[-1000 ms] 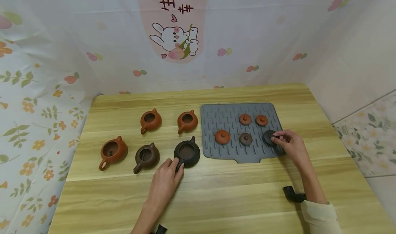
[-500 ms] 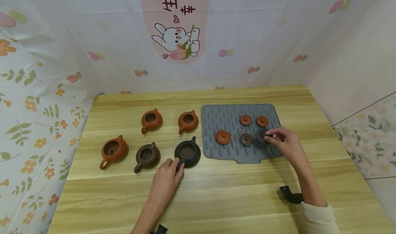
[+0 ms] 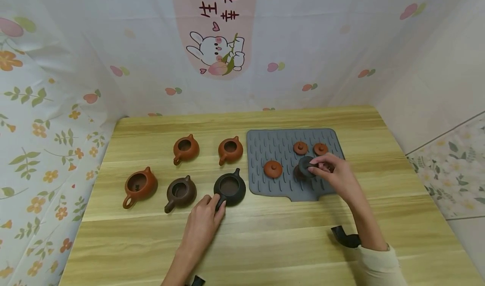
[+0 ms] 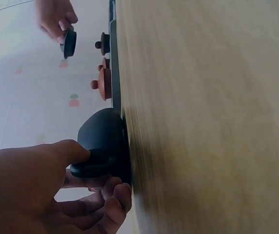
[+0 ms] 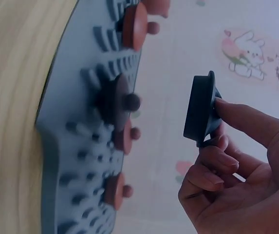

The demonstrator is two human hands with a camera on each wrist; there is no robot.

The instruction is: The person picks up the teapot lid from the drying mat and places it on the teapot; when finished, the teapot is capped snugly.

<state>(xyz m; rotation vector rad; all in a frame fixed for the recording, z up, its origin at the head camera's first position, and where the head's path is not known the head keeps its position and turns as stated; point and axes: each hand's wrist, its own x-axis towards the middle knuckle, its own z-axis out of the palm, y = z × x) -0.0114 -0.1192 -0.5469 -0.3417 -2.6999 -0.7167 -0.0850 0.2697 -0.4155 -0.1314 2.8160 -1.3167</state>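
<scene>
- Your right grip [image 3: 336, 176] pinches the black lid [image 5: 200, 108] between thumb and fingers — raised above the grey mat [image 3: 273, 145].
- Your left grip [image 3: 202, 219] holds the black teapot [image 3: 238, 192] by its handle [image 4: 93, 169] — the pot rests on the desk [image 3: 273, 239] just beside the mat.

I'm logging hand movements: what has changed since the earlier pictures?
The right hand has carried the black lid left over the mat; raised, it now partly hides the brown lid in the head view. The left hand still grips the black pot; other lids and pots stayed put.
</scene>
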